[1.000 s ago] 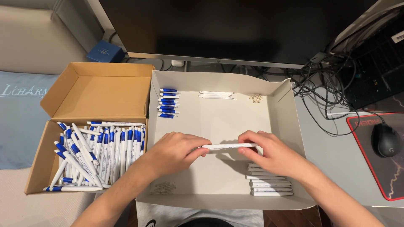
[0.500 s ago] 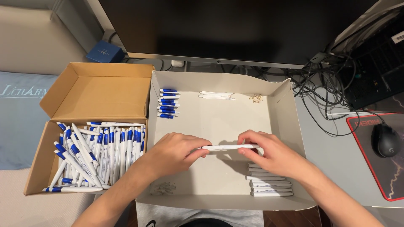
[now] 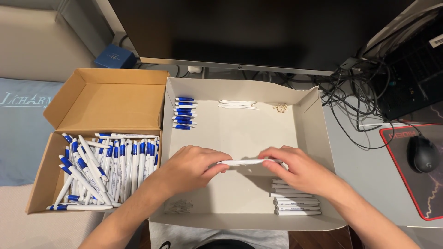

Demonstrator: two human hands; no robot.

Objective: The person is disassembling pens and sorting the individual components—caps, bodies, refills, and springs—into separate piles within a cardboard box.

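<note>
Desk surface: white tray [image 3: 304, 115] beside brown carton [image 3: 110, 99] of blue-white pens [image 3: 108, 168]. My left hand [image 3: 191, 168] and right hand [image 3: 300, 173] pinch one white pen barrel [image 3: 242, 163] endwise.

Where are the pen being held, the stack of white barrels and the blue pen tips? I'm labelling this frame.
pen [image 3: 243, 162], head view, middle of the white barrel between the hands.
stack of white barrels [image 3: 297, 204], head view, centre of the stack.
blue pen tips [image 3: 184, 113], head view, middle of the row.

pen barrel [image 3: 243, 162]: smooth white plastic | tray [image 3: 240, 133]: matt white card | box [image 3: 110, 101]: matt brown cardboard
</note>
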